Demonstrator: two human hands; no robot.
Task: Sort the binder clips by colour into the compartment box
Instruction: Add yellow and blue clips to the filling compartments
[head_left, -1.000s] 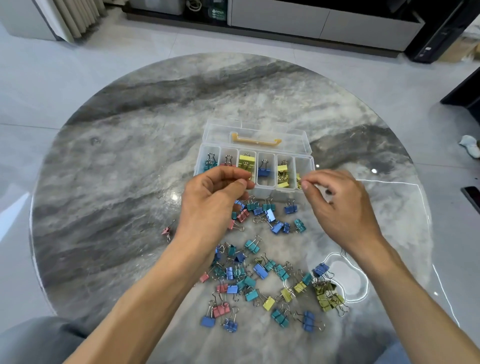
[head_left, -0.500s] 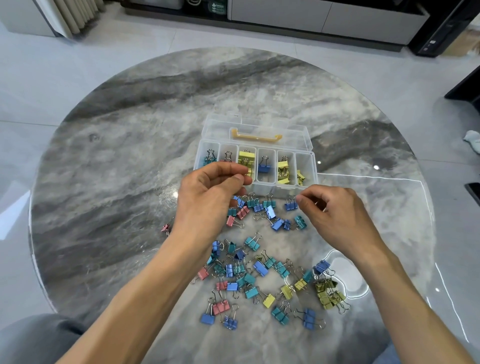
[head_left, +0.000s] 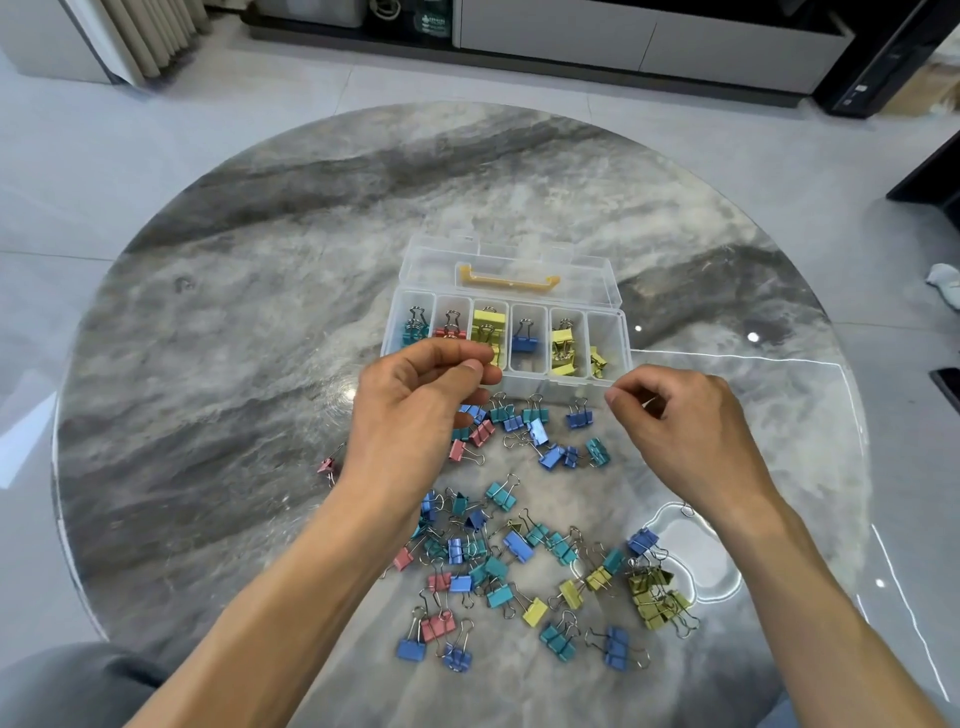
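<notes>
The clear compartment box (head_left: 540, 385) stands open at the table's middle, its lid (head_left: 587, 270) with a yellow handle folded back. Left to right its compartments hold teal clips (head_left: 415, 330), a pink clip (head_left: 451, 331), yellow clips (head_left: 489, 321), a blue clip (head_left: 524, 342), and more yellow clips (head_left: 564, 344) in the last two. Loose binder clips (head_left: 493, 561) in several colours lie in front of the box. My left hand (head_left: 415, 410) hovers at the box's front left, thumb pressed to forefinger; what it pinches is hidden. My right hand (head_left: 675, 431) hangs curled just below the box's right corner.
A single pink clip (head_left: 327, 465) lies apart to the left. A clump of olive-yellow clips (head_left: 655, 598) sits at the lower right. The round marble table (head_left: 249, 364) is glossy, with floor all around and cabinets (head_left: 623, 36) beyond. My grey-clad knee (head_left: 62, 686) shows bottom left.
My right hand has drawn back from above the rightmost compartment toward me and to the right. My left hand has kept its pinched pose at the box front.
</notes>
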